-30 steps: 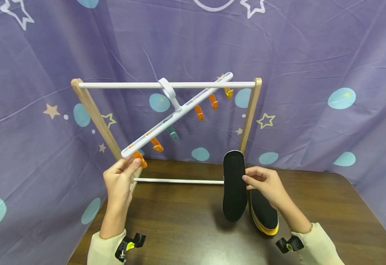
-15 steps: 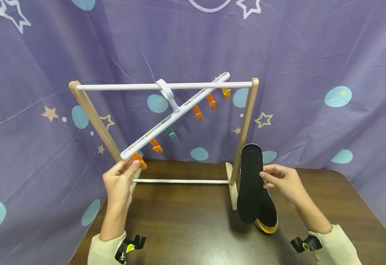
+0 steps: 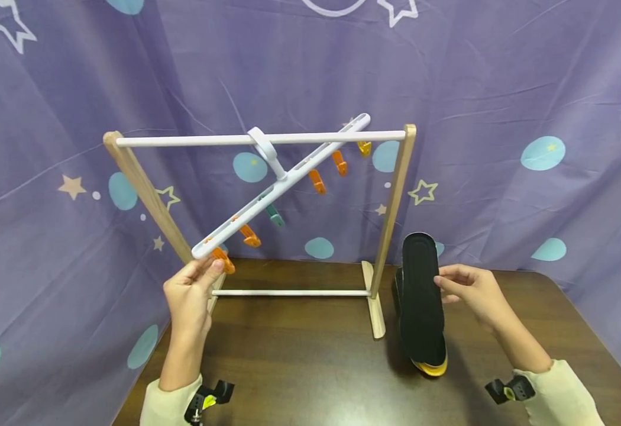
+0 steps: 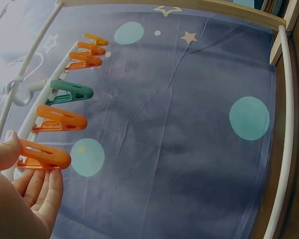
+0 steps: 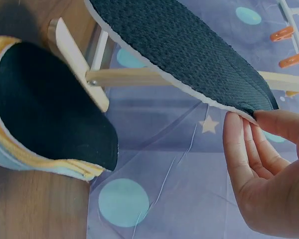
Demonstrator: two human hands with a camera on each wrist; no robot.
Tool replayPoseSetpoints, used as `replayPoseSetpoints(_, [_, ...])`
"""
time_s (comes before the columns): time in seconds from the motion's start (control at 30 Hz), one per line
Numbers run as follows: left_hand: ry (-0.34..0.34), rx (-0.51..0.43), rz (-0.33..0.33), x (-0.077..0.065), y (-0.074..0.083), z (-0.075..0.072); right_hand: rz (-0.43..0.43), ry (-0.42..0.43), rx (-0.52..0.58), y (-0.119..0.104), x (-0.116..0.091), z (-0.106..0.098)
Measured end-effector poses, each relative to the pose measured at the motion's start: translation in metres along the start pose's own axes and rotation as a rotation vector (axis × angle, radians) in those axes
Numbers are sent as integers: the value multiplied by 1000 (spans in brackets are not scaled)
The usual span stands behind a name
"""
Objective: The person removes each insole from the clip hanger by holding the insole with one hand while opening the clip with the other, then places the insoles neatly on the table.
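A white clip hanger (image 3: pixel 284 180) hooks over the rack's top bar and slants toward me, with several orange, green and yellow clips along it. My left hand (image 3: pixel 188 296) pinches the nearest orange clip (image 4: pixel 45 155) at the hanger's near end, thumb above and fingers below. My right hand (image 3: pixel 470 296) holds a black insole (image 3: pixel 421 296) upright by its right edge, between thumb and fingertips. Behind it, on the table, lie other insoles, black on top with a yellow edge (image 3: pixel 432 369). The held insole hides most of them; the right wrist view shows the top insole (image 5: pixel 50 104).
The rack has a white top bar (image 3: pixel 183 141), wooden side posts (image 3: pixel 395 201) and a white lower bar (image 3: pixel 289 293), standing on a brown wooden table (image 3: pixel 310 367). A purple patterned curtain (image 3: pixel 481 118) hangs behind and at both sides.
My right hand has moved right with the black insole, from in front of the rack's right post to in front of the other insoles. The left hand has stayed on the orange clip.
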State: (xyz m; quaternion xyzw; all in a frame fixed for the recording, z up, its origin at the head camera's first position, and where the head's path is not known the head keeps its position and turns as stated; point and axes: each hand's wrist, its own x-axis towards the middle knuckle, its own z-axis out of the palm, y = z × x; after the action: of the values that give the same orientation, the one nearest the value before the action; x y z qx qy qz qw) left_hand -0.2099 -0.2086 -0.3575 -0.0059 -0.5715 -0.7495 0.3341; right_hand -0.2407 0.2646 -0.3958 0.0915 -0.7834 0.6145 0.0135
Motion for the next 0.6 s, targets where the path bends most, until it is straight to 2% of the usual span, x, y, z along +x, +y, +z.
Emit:
replayPoseSetpoints(0.27, [9, -36, 2, 3, 0, 0, 50, -28, -54, 8, 13, -7])
replayPoseSetpoints(0.47, [-19, -65, 32, 7, -4, -1, 78, -50, -131, 22, 21, -10])
replayPoseSetpoints(0.6, [-12, -63, 19, 8, -6, -1, 79, -49, -176, 32, 25, -7])
